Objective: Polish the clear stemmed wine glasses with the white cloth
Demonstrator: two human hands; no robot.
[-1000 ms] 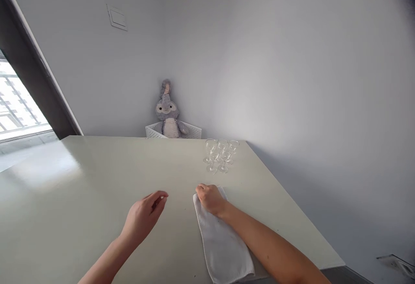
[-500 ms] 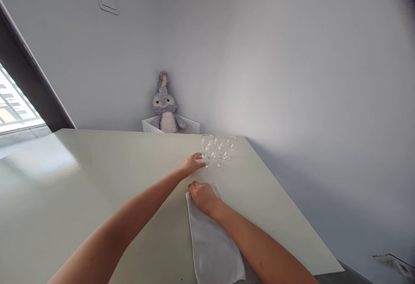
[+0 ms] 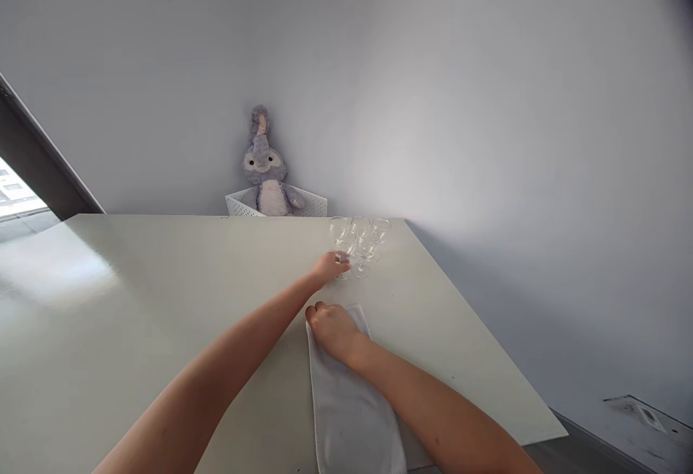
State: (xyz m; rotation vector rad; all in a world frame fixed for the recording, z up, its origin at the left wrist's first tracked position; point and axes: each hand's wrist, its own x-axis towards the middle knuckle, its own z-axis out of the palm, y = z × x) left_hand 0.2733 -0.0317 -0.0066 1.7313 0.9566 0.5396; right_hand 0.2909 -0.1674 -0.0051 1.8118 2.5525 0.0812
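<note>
Several clear stemmed wine glasses point(image 3: 360, 227) stand close together near the far edge of the table. My left hand point(image 3: 329, 268) has its fingers and thumb round the stem of the front left glass, whose foot rests on or just at the tabletop. A light grey cloth point(image 3: 351, 416) lies lengthwise in front of me, reaching the near edge. On its far left corner rests my right hand point(image 3: 333, 328), closed, with the fingers curled over the cloth's edge; the fingertips are hidden.
The pale table point(image 3: 216, 265) runs to a grey wall on the right. Behind its far edge, a grey plush toy point(image 3: 265, 164) sits in a white perforated basket point(image 3: 317, 204). A wall socket point(image 3: 644, 416) is low at the right.
My left hand has moved right and closed round the stem of the front left glass. My right hand stays on the cloth. The camera view has shifted slightly.
</note>
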